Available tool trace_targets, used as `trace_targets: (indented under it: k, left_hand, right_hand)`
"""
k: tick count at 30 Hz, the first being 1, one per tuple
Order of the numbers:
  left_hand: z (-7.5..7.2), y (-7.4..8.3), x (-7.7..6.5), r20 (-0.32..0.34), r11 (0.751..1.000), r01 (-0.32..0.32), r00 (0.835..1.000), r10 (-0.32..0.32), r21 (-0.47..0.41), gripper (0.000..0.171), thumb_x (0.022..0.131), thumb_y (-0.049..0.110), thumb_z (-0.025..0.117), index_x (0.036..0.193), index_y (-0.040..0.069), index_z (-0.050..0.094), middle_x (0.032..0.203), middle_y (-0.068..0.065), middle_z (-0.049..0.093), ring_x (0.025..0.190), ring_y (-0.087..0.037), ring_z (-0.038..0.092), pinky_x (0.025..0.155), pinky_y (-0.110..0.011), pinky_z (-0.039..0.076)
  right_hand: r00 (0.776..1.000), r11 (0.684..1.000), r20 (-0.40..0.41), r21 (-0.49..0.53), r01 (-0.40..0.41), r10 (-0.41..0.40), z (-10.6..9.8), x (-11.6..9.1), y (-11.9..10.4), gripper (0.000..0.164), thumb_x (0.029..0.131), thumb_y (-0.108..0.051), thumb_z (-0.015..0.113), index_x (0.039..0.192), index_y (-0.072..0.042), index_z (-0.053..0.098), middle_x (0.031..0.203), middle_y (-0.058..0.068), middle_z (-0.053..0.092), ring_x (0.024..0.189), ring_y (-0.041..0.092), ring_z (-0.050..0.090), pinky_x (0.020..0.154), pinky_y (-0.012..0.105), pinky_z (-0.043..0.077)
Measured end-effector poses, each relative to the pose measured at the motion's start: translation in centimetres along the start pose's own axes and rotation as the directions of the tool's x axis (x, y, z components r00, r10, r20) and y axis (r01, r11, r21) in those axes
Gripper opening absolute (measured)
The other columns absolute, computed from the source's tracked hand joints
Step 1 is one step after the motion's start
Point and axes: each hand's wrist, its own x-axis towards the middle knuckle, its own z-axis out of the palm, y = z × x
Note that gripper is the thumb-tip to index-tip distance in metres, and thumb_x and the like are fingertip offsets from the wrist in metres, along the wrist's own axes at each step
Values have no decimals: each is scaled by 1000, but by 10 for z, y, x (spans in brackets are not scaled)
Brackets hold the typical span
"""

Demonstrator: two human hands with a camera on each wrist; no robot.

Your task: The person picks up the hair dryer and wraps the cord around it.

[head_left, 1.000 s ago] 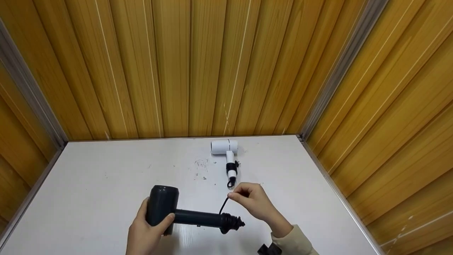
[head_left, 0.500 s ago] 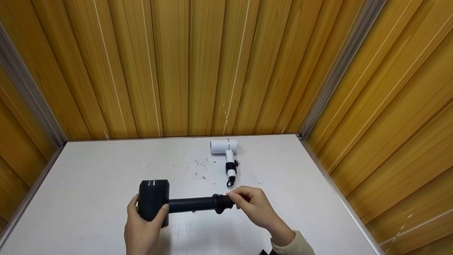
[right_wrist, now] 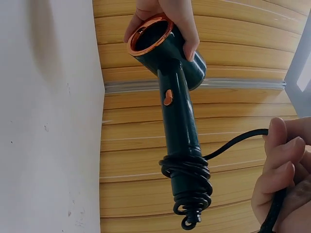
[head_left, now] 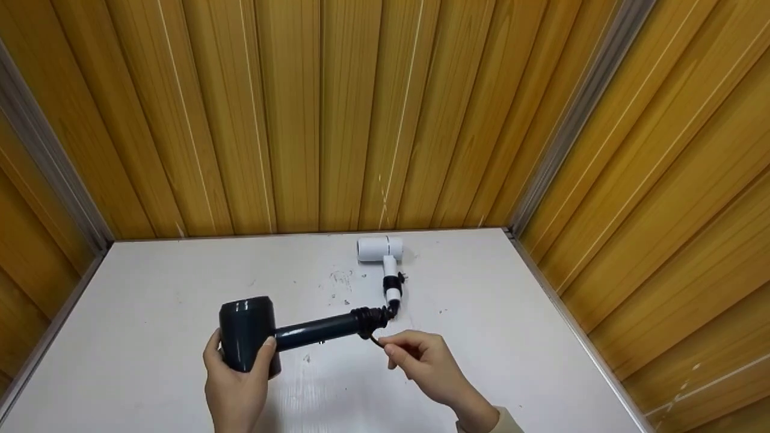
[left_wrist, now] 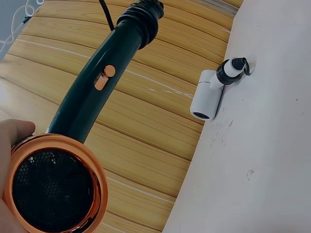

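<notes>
A dark green hair dryer with copper-coloured trim is held up over the table, its handle pointing right. My left hand grips it round the barrel. Black cord is wound in several loops about the handle's end. A free stretch of the cord runs from these loops to my right hand, which pinches it between thumb and fingers. In the left wrist view, the copper switch shows on the handle. The right wrist view shows more cord passing through the curled right fingers.
A white hair dryer with its black cord wrapped on the handle lies towards the back of the white table. Yellow wood-pattern panels rise behind the table and at both sides.
The dark green hair dryer has moved left and up, its handle end tilting upward. My right hand has carried the cord from above the handle over its end to below it.
</notes>
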Motion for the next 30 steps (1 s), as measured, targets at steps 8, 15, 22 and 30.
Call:
trace_targets:
  k: [8,15,22,30]
  left_hand:
    - [-4,-1,3,-47,994,2,999,-7,-111,87,78,41,66,141,6,17,118,-27,46,91,-39,56,63,-44,52]
    - [-9,-3,9,-5,980,126,992,-128,-155,93,78,47,64,142,5,11,124,-32,40,98,-41,52,69,-45,51]
    - [-15,-4,16,30,941,223,975,-222,-255,97,76,49,64,142,7,8,128,-31,37,105,-37,50,66,-20,49]
    - [-14,-1,15,32,925,260,965,-262,-278,96,76,49,64,142,5,10,128,-31,36,105,-41,50,79,-42,49]
  right_hand:
    - [998,990,32,123,-62,59,7,-5,35,24,93,-13,47,110,-1,59,78,24,61,52,6,51,46,30,47]
    - [991,978,81,170,-118,106,14,-11,42,19,93,-11,48,100,1,61,78,27,61,50,5,54,43,20,44]
    - [983,963,111,211,-169,148,19,-19,35,20,92,-11,49,99,4,61,73,36,54,48,3,51,40,14,39]
    - [969,943,107,225,-243,224,24,-23,75,23,92,-19,50,97,0,61,69,14,61,53,6,54,45,16,41]
